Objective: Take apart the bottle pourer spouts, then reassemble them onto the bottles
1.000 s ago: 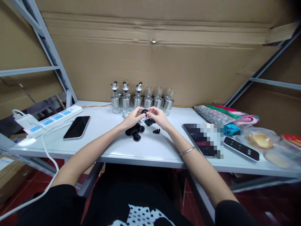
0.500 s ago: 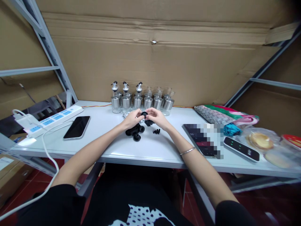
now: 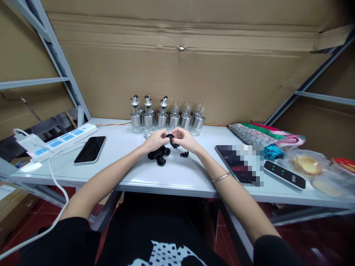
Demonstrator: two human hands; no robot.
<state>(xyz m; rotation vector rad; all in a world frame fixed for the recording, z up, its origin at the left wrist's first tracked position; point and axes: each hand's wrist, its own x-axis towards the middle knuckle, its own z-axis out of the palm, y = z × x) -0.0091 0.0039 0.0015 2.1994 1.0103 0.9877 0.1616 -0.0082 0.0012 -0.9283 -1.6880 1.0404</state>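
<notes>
Between the two hands, just above the bench [image 3: 177,177] and in front of the row of bottles [image 3: 168,118], sits a small black cap [image 3: 169,137], pinched from both sides. The left hand [image 3: 156,140] grips it from its side with fingertips closed on it, and the right hand [image 3: 183,138] meets it from the other, fingers curled onto the same piece. To work such a small part well, it seems best to keep it steady in one hand and let the other do the fine turning or pressing, with both wrists low over the bench so nothing drops far. The cap is round, matte black and looks ring-like; finer detail is too small to tell. Just below the hands lies a cluster of black caps [image 3: 159,155], touching one another, and a few small black pieces [image 3: 184,154] lie beside it. Farther left rest a phone [image 3: 90,149] and a power strip [image 3: 59,141]; to the right, a dark device [image 3: 284,174].
</notes>
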